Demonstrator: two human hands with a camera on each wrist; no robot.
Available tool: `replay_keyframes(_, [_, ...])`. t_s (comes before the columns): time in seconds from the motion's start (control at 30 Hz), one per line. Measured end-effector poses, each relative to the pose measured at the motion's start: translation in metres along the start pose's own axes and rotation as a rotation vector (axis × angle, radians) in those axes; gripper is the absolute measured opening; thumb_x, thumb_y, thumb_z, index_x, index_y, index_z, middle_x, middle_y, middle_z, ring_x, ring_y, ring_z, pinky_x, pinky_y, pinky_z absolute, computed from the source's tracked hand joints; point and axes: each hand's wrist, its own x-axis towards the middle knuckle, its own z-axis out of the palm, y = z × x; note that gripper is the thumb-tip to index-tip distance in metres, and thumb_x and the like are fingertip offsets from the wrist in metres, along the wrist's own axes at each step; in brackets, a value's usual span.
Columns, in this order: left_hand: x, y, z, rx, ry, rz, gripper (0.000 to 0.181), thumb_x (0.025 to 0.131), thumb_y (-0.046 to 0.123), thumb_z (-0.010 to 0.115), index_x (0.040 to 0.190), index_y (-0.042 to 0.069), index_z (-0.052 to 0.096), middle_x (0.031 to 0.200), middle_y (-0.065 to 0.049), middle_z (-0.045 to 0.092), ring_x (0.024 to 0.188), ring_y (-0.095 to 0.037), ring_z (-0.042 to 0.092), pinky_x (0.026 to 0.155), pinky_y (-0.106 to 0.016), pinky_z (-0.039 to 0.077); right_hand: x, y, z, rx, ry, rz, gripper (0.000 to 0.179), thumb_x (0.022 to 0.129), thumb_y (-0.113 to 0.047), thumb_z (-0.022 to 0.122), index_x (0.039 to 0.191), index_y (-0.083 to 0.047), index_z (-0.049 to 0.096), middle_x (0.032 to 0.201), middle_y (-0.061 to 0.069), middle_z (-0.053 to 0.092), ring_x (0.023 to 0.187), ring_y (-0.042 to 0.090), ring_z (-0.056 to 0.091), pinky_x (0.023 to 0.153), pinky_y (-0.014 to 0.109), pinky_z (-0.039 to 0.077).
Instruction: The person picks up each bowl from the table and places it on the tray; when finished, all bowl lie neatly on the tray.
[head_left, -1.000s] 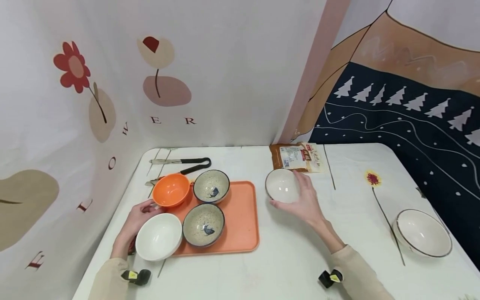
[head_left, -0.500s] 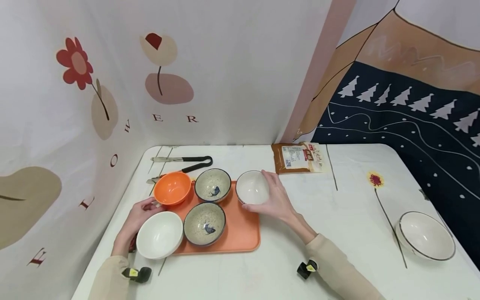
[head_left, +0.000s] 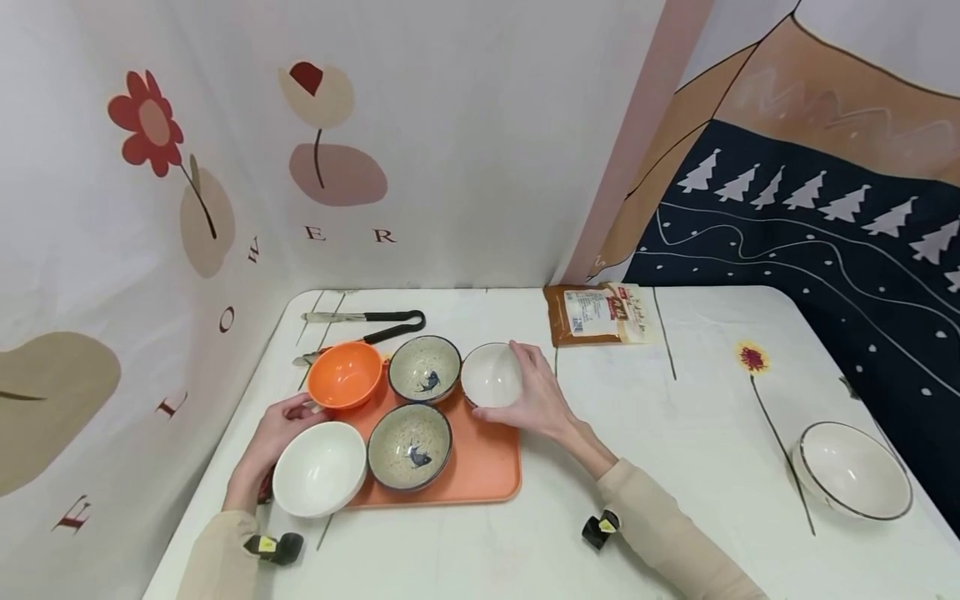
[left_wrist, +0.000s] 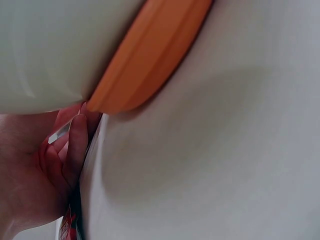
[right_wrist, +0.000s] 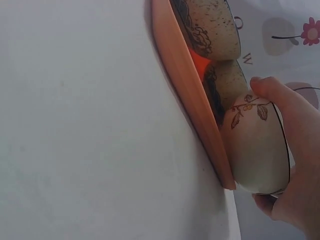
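My right hand [head_left: 536,398] grips a white bowl [head_left: 490,377] by its side, thumb and fingers spread round the rim. In the right wrist view this bowl [right_wrist: 257,145] has a leaf pattern and rests against the end of the orange tray [right_wrist: 192,100]. Beside it on the tray are two speckled bowls, a far one [head_left: 424,371] and a near one [head_left: 408,447]. My left hand [head_left: 273,435] is at the tray's left edge, fingers bent, between an orange bowl [head_left: 345,375] and a plain white bowl [head_left: 320,469]. Its fingertips are partly hidden behind the tray edge.
Black-handled tongs [head_left: 393,325] lie behind the orange bowl. A brown food packet [head_left: 596,317] lies at the table's back edge. Another dark-rimmed white bowl [head_left: 853,471] stands far right. A dark, red-printed item [left_wrist: 70,225] shows partly below my left hand.
My right hand has carried the white bowl leftward from in front of the packet to the tray's far right corner, beside the far speckled bowl. My left hand stays in place.
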Motion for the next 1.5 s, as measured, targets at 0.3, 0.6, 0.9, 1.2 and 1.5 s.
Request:
replay_keyframes(0.3, [0.002,0.000,0.001,0.008,-0.014,-0.001,0.059,0.099,0.038,0.066,0.143,0.001,0.054,0.090,-0.004,0.061,0.080,-0.015,0.056,0.066,-0.026,0.050,0.004,-0.001,0.004,-0.029,-0.049,-0.016,0.121,0.059,-0.058,0.089,0.153,-0.001,0.038,0.146,0.020,0.044,0.129,0.039,0.051,0.101,0.059,0.048])
replay_keyframes(0.6, [0.002,-0.001,0.001,0.011,-0.003,-0.007,0.058,0.099,0.038,0.066,0.142,0.001,0.054,0.091,-0.004,0.062,0.080,-0.015,0.057,0.066,-0.026,0.051,0.004,-0.002,-0.001,-0.039,-0.122,-0.030,0.128,0.061,-0.055,0.093,0.157,0.000,0.028,0.153,0.022,0.036,0.138,0.040,0.041,0.106,0.059,0.044])
replay_keyframes(0.9, [0.001,0.000,0.001,0.010,-0.013,-0.019,0.060,0.099,0.039,0.065,0.144,0.001,0.052,0.092,-0.005,0.061,0.081,-0.016,0.056,0.066,-0.025,0.051,-0.016,0.003,-0.034,-0.006,-0.090,0.017,0.124,0.067,-0.051,0.092,0.159,-0.002,0.024,0.161,0.021,0.030,0.149,0.039,0.031,0.114,0.060,0.034])
replay_keyframes(1.2, [0.005,0.001,0.002,0.029,0.000,0.015,0.060,0.099,0.038,0.066,0.144,0.000,0.053,0.094,-0.007,0.062,0.082,-0.016,0.057,0.066,-0.025,0.051,-0.048,0.023,-0.085,-0.023,0.017,0.091,0.117,0.072,-0.048,0.090,0.160,-0.007,0.024,0.162,0.019,0.027,0.149,0.040,0.030,0.113,0.066,0.032])
replay_keyframes(1.5, [0.002,-0.001,0.001,0.033,-0.003,-0.004,0.061,0.099,0.037,0.065,0.145,-0.001,0.051,0.095,-0.008,0.063,0.082,-0.015,0.057,0.066,-0.025,0.051,-0.081,0.041,-0.131,-0.079,0.172,0.195,0.111,0.077,-0.039,0.088,0.159,-0.002,0.023,0.160,0.024,0.029,0.139,0.046,0.038,0.106,0.069,0.036])
